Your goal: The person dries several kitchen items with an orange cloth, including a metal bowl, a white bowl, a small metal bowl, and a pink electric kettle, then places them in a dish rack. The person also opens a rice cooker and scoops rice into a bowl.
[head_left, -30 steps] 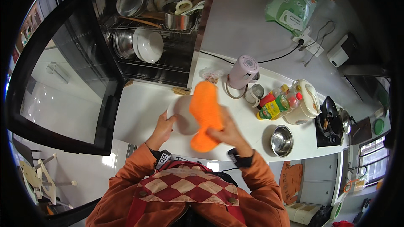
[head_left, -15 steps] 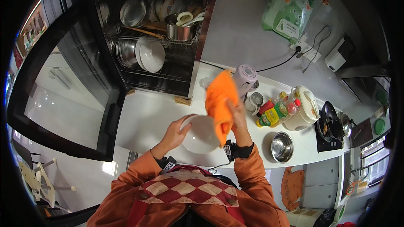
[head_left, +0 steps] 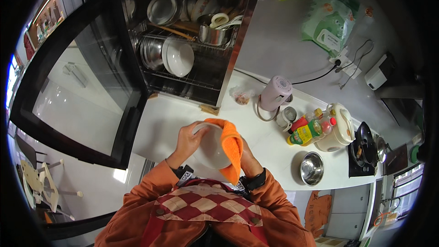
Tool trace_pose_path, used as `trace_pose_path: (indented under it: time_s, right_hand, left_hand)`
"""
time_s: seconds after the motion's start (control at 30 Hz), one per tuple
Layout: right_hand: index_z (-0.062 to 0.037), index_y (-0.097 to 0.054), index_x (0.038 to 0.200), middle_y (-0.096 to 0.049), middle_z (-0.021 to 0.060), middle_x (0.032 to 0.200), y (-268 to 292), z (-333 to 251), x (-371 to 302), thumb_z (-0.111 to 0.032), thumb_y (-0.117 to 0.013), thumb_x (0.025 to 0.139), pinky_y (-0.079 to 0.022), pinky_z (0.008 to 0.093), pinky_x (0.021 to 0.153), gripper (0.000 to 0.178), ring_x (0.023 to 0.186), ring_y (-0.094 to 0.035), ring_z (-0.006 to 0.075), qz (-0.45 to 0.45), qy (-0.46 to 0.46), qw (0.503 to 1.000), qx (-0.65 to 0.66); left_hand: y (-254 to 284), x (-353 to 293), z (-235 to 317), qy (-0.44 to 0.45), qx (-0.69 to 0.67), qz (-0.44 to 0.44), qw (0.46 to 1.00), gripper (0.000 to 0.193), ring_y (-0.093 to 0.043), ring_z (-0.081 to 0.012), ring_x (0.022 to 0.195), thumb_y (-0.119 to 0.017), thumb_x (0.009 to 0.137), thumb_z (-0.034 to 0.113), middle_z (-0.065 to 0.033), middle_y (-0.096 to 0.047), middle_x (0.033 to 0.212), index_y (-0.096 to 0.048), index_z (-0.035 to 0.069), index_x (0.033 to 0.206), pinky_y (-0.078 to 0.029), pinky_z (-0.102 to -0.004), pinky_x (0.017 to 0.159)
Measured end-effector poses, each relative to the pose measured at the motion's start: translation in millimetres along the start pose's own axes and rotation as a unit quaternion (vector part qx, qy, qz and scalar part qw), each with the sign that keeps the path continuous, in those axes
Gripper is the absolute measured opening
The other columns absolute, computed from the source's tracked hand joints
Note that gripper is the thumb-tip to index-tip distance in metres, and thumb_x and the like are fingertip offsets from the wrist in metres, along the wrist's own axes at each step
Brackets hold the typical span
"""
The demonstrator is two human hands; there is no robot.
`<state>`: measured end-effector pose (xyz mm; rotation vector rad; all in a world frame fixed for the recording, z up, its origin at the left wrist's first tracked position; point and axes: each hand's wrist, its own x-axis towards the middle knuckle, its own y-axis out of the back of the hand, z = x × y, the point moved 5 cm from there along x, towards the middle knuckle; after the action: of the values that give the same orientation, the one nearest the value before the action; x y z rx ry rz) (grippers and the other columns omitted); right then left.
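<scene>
A white bowl (head_left: 210, 148) is tilted in front of me over the counter, its hollow facing up. My left hand (head_left: 188, 141) grips its left rim, thumb inside and fingers around the outside. An orange cloth (head_left: 232, 148) drapes over the bowl's far and right rim. Behind the cloth, my right hand (head_left: 249, 160) is closed on it and presses it against the bowl's right side; most of those fingers are hidden. Past the bowl stands an open dish cabinet with two white bowls (head_left: 179, 59) on its lower rack.
The cabinet's glass door (head_left: 73, 96) hangs open on the left. A pink kettle (head_left: 275, 92), several bottles (head_left: 305, 132) and a cream appliance (head_left: 337, 132) stand along the wall. Nearer on the right are a steel bowl (head_left: 312, 169) and a black pan (head_left: 364, 144) on the stove.
The orange cloth came down from the bowl's far right and now wraps its right rim. My right hand moved nearer with it. The left hand still holds the bowl. The view shifted slightly.
</scene>
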<state>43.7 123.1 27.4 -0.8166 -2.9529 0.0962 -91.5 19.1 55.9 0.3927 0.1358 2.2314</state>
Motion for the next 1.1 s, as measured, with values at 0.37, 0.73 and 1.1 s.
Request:
trace_pose_path:
  time_s: [0.37,0.73,1.1]
  right_hand:
    - [-0.0014,-0.047,0.127,-0.057,0.0067,0.113,-11,-10,-8,-0.021,-0.055,0.092,-0.045,0.0277,0.086,0.04,0.1,-0.056,0.0154,-0.027,-0.086,0.984,0.153]
    - [-0.0017,-0.051,0.122,-0.058,0.0049,0.112,3,-28,-17,-0.011,-0.059,0.087,-0.046,0.0296,0.087,0.036,0.101,-0.057,0.0187,0.122,-0.116,0.973,0.156]
    - [-0.0008,-0.063,0.099,-0.066,0.0136,0.091,4,-92,3,-0.007,-0.067,0.075,-0.051,0.0335,0.069,0.025,0.077,-0.065,0.0285,0.111,0.198,0.874,-0.43]
  left_hand:
    - [6,12,11,-0.01,-0.071,-0.149,0.986,0.022,-0.058,-0.0077,0.076,-0.064,0.087,0.016,-0.0064,-0.068,0.084,-0.065,0.0,0.102,-0.048,-0.0242,0.071]
    - [25,19,-22,0.078,-0.093,0.075,0.99,0.027,-0.059,-0.0088,0.071,-0.062,0.088,0.021,-0.009,-0.068,0.082,-0.064,-0.003,0.099,-0.049,-0.0259,0.066]
    - [-3,3,4,-0.005,-0.163,-0.133,0.978,0.046,-0.056,-0.0205,0.102,-0.066,0.086,0.023,-0.011,-0.059,0.108,-0.047,0.001,0.121,-0.042,-0.0309,0.091]
